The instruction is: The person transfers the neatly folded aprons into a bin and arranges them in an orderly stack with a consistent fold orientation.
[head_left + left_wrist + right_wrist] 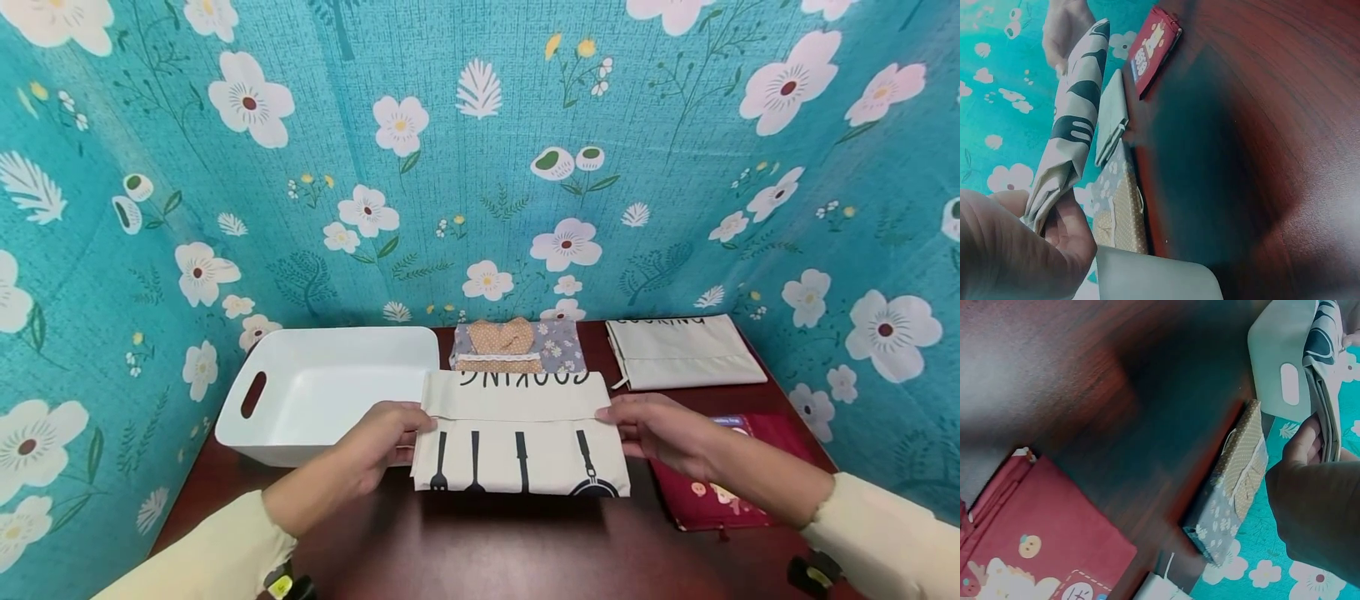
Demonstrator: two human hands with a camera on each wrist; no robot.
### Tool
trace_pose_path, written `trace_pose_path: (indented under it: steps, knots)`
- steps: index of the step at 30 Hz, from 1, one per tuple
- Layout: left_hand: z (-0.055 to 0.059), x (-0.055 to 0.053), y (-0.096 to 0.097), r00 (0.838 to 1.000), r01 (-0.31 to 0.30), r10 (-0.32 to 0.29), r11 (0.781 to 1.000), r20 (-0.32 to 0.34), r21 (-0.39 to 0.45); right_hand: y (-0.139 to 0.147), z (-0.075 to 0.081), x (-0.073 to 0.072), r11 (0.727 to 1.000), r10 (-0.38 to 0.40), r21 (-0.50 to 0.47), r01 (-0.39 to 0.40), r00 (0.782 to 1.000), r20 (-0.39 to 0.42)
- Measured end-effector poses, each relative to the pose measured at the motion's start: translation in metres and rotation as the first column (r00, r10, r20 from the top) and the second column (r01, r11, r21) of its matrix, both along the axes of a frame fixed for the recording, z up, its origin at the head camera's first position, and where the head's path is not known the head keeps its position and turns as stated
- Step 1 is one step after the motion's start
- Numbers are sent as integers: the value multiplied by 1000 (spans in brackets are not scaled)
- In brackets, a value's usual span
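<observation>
A folded cream apron point(517, 454), printed with black kitchen utensils and the word COOKING, is held up above the table between both hands. My left hand point(386, 442) grips its left edge, thumb on top and fingers underneath. At the opposite edge my right hand point(656, 432) pinches it the same way. In the left wrist view the apron point(1079, 106) appears edge-on, well off the tabletop. Its stacked layers show in the right wrist view, between the thumb and fingers of the right hand point(1307, 481).
Left of the apron stands a white plastic bin point(322, 367) with a handle slot. Behind lies a folded grey floral apron point(558, 343) with a tan dotted part. Another folded cream cloth point(686, 358) is at back right, a red one point(678, 496) at right. Floral curtain point(450, 167) surrounds the table.
</observation>
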State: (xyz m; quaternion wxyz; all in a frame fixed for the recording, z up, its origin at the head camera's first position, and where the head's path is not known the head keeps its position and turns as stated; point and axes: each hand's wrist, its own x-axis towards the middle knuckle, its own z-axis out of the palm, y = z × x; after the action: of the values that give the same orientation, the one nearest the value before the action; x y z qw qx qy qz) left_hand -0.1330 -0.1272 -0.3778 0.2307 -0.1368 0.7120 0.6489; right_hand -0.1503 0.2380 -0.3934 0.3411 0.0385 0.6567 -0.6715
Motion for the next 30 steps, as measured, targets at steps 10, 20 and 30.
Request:
trace_pose_path:
  steps: [10,20,30]
  knots:
    - [5,0,-11,999,-37,37,999,-13,-6,-15,8,-6,999,41,11,-41,999,-29]
    - [9,-8,-27,999,-41,41,999,-6,8,-30,11,-14,999,52,5,-52,998,-41]
    - [11,-14,-38,999,-53,53,999,-2,-13,-43,14,-19,999,36,0,-36,998,-45]
